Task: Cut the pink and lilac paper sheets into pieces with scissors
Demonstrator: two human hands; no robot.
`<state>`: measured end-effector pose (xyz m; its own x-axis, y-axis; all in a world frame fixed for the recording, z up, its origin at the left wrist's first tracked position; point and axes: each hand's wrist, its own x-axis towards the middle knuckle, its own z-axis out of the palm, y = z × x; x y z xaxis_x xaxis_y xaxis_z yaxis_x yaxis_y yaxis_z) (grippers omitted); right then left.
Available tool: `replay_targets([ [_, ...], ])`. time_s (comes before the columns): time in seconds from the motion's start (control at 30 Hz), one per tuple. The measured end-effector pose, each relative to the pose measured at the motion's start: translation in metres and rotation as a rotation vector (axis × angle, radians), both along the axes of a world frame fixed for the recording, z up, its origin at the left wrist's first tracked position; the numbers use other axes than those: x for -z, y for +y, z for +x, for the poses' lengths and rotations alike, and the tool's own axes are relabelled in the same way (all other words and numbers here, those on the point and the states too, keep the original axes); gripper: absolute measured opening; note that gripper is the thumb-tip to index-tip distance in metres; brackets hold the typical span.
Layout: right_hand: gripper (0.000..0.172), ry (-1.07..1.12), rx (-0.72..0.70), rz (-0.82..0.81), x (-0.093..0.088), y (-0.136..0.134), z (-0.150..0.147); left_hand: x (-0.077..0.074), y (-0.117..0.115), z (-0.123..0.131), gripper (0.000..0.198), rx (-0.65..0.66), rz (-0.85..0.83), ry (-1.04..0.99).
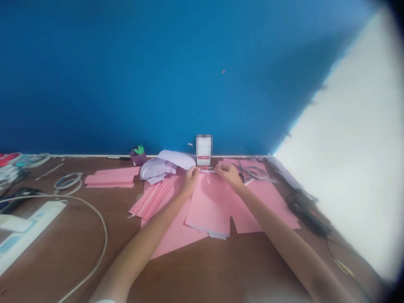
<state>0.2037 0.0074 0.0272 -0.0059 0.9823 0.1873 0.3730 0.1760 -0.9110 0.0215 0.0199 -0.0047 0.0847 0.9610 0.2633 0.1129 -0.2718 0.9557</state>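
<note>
Both arms reach forward over the brown table to the far edge of a pink sheet (210, 202). My left hand (191, 177) is closed at one end of a thin whitish strip along that edge. At the strip's other end, my right hand (227, 172) has its fingers pinched together. What exactly lies between the fingertips is too small to tell. Just beyond the hands, a phone (203, 149) stands upright against the blue wall. More pink paper (257, 206) lies under and right of the sheet, and scissors (252, 171) rest beside my right hand.
Folded pink strips (151, 200) and crumpled lilac paper (160, 166) lie left of my left hand. Tape rolls (67, 182), a power strip (30, 231) and a looping white cable (105, 235) are at the left. A dark tool (307, 212) with a cord lies right.
</note>
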Motion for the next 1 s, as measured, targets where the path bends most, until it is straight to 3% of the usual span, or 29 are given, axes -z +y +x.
replay_targets([
  [0.2,0.024,0.027,-0.041,0.01,-0.004,-0.002,-0.003,-0.004,-0.002,0.001,0.023,0.045,0.027,-0.039],
  [0.37,0.02,-0.117,-0.243,-0.002,-0.012,-0.002,0.004,-0.006,-0.003,0.002,0.024,0.052,0.017,-0.039],
  [0.53,0.028,-0.022,-0.18,-0.121,-0.019,-0.005,0.005,-0.005,-0.004,0.003,0.025,0.088,-0.011,-0.035],
  [0.67,0.027,0.035,-0.264,-0.202,-0.016,-0.007,-0.001,-0.006,-0.005,0.003,0.027,0.125,-0.014,-0.005],
  [0.83,0.016,0.025,-0.217,-0.187,-0.008,-0.004,-0.004,-0.005,-0.006,0.002,0.028,0.139,-0.005,-0.007],
  [1.0,0.011,-0.099,-0.185,-0.03,0.001,0.001,-0.001,-0.005,-0.006,0.003,0.027,0.173,0.023,0.008],
])
